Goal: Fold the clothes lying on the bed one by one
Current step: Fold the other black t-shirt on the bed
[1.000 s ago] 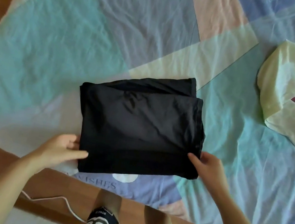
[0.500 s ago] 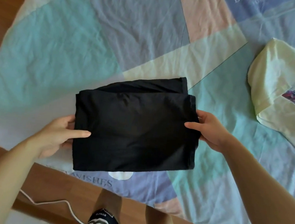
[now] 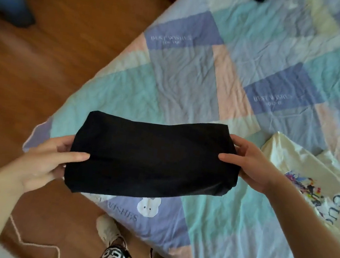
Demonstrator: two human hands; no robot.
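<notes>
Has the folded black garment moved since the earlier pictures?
Yes. The black garment, flat on the bedsheet before, is now gripped by left hand and right hand, lifted over the sheet's near corner.

White cord (image 3: 22,241) and perhaps a blue bin (image 3: 11,2) on wooden floor (image 3: 54,67).

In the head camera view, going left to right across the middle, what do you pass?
Wooden floor → left hand → folded black garment → right hand → cream printed T-shirt on the bed.
</notes>
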